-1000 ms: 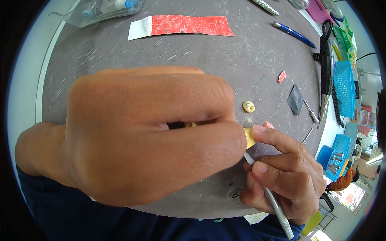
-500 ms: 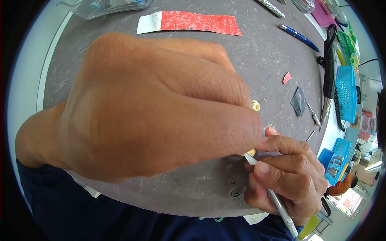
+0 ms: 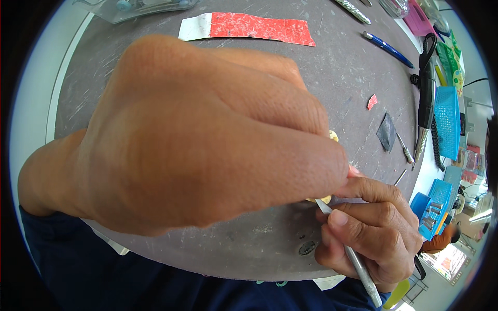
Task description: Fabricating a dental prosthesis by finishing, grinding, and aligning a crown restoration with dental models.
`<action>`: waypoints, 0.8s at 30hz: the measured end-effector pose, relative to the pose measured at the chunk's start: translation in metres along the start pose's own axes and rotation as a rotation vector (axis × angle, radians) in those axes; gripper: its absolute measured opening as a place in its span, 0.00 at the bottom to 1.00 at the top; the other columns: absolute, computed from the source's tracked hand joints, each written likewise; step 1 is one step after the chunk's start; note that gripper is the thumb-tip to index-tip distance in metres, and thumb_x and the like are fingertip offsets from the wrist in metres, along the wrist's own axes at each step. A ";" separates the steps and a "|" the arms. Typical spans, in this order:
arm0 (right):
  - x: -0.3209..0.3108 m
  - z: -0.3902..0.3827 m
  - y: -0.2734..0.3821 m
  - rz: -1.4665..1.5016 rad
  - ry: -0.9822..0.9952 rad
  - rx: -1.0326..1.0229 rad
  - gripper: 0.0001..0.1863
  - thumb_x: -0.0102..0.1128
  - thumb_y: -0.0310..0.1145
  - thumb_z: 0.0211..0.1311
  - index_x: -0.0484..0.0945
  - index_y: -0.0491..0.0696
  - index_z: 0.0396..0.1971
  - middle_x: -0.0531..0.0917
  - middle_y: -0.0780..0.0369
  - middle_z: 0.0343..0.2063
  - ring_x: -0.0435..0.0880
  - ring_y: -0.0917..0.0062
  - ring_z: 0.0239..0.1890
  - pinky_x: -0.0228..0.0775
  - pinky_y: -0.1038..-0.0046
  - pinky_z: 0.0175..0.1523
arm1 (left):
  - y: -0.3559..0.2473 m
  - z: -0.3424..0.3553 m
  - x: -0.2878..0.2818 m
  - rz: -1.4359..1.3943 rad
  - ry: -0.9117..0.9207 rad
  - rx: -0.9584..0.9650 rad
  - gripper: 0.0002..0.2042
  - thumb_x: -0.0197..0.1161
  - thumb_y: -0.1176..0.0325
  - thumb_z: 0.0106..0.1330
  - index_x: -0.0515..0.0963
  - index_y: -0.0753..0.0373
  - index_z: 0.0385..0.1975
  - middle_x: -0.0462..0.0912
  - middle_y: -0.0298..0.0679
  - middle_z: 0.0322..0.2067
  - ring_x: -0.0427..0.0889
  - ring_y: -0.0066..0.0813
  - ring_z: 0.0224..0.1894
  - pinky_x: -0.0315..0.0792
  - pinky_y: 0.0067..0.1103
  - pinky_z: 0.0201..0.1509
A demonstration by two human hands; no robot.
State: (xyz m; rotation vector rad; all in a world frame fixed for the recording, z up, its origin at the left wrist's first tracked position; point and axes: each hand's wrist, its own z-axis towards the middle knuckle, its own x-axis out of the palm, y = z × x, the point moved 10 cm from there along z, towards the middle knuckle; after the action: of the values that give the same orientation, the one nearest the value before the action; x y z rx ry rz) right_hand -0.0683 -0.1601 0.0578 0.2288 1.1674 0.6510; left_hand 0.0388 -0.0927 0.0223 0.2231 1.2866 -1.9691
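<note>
My left hand (image 3: pixel 207 140) fills the middle of the view, its fingers curled and closed. Bits of a pale yellow piece (image 3: pixel 327 199) show past its thumb and fingers. Most of that piece is hidden behind the hand, so its kind cannot be told. On the right, my right hand (image 3: pixel 378 223) grips a slim craft knife (image 3: pixel 364 274) with a silver metal handle. The blade points up and left, its tip against or very close to the yellow piece. The right index finger reaches up to the left thumb's tip.
A red and white strip (image 3: pixel 254 27) lies at the far side of the grey table (image 3: pixel 249 254). Toward the right are a blue pen (image 3: pixel 388 50), a red scrap (image 3: pixel 372 102), a dark diamond-shaped sheet (image 3: pixel 386 132), a black rotary handpiece (image 3: pixel 426 93) and blue baskets (image 3: pixel 446 122).
My left hand has shifted slightly right, its thumb now covering more of the right index fingertip. A bit more of the yellow piece shows beside the blade. My right hand has barely moved.
</note>
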 end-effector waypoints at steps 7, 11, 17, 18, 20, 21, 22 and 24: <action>0.001 -0.002 0.005 -0.071 -0.053 -0.016 0.13 0.68 0.17 0.39 0.78 0.40 0.28 0.81 0.57 0.16 0.87 0.62 0.27 0.82 0.63 0.38 | 0.000 0.000 0.000 -0.003 -0.001 -0.002 0.12 0.78 0.72 0.44 0.83 0.65 0.29 0.85 0.41 0.31 0.84 0.30 0.29 0.78 0.24 0.35; 0.001 0.000 0.006 -0.079 -0.052 0.001 0.13 0.68 0.16 0.39 0.78 0.41 0.29 0.81 0.57 0.17 0.87 0.61 0.28 0.83 0.60 0.40 | -0.001 0.000 0.001 -0.002 0.000 -0.002 0.12 0.77 0.72 0.44 0.83 0.65 0.29 0.85 0.41 0.31 0.84 0.31 0.29 0.78 0.24 0.35; 0.002 0.000 0.006 -0.126 -0.062 0.027 0.13 0.70 0.18 0.42 0.78 0.42 0.30 0.82 0.56 0.18 0.88 0.61 0.30 0.84 0.58 0.42 | -0.002 0.000 0.000 0.002 -0.003 -0.001 0.12 0.77 0.72 0.44 0.83 0.65 0.28 0.86 0.41 0.31 0.84 0.31 0.30 0.78 0.25 0.36; 0.003 0.000 0.007 -0.135 -0.057 0.032 0.13 0.70 0.18 0.43 0.78 0.42 0.30 0.82 0.56 0.18 0.88 0.61 0.30 0.84 0.58 0.42 | -0.002 -0.001 0.000 0.000 0.000 -0.002 0.12 0.77 0.72 0.44 0.83 0.65 0.28 0.86 0.41 0.31 0.84 0.31 0.30 0.78 0.25 0.36; 0.003 0.000 0.007 -0.153 -0.046 0.043 0.12 0.70 0.19 0.45 0.78 0.42 0.31 0.82 0.57 0.18 0.88 0.61 0.31 0.84 0.58 0.42 | -0.002 -0.001 0.000 0.001 -0.003 0.000 0.12 0.77 0.72 0.44 0.83 0.65 0.28 0.86 0.41 0.31 0.84 0.31 0.30 0.78 0.25 0.37; 0.003 0.000 0.007 -0.163 -0.038 0.048 0.12 0.70 0.19 0.46 0.77 0.43 0.31 0.82 0.57 0.18 0.88 0.61 0.31 0.84 0.58 0.42 | -0.002 -0.001 0.000 0.002 -0.001 -0.001 0.12 0.77 0.72 0.45 0.83 0.65 0.28 0.86 0.41 0.31 0.84 0.31 0.30 0.78 0.25 0.37; 0.004 0.000 0.007 -0.173 -0.029 0.052 0.12 0.70 0.19 0.46 0.77 0.43 0.31 0.82 0.57 0.18 0.88 0.60 0.32 0.84 0.58 0.42 | -0.003 -0.002 0.000 0.003 -0.001 -0.001 0.12 0.77 0.72 0.45 0.83 0.65 0.28 0.86 0.41 0.31 0.84 0.31 0.30 0.78 0.26 0.37; 0.004 0.000 0.008 -0.191 -0.018 0.056 0.12 0.70 0.20 0.48 0.77 0.44 0.32 0.82 0.57 0.19 0.88 0.60 0.33 0.84 0.59 0.42 | -0.003 -0.002 0.001 0.003 -0.002 -0.004 0.12 0.77 0.72 0.45 0.83 0.65 0.28 0.86 0.41 0.31 0.84 0.31 0.30 0.78 0.26 0.37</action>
State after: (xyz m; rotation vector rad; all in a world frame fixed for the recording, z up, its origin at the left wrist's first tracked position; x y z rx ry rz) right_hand -0.0698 -0.1513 0.0585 0.1679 1.1744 0.4484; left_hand 0.0356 -0.0903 0.0231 0.2208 1.2883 -1.9639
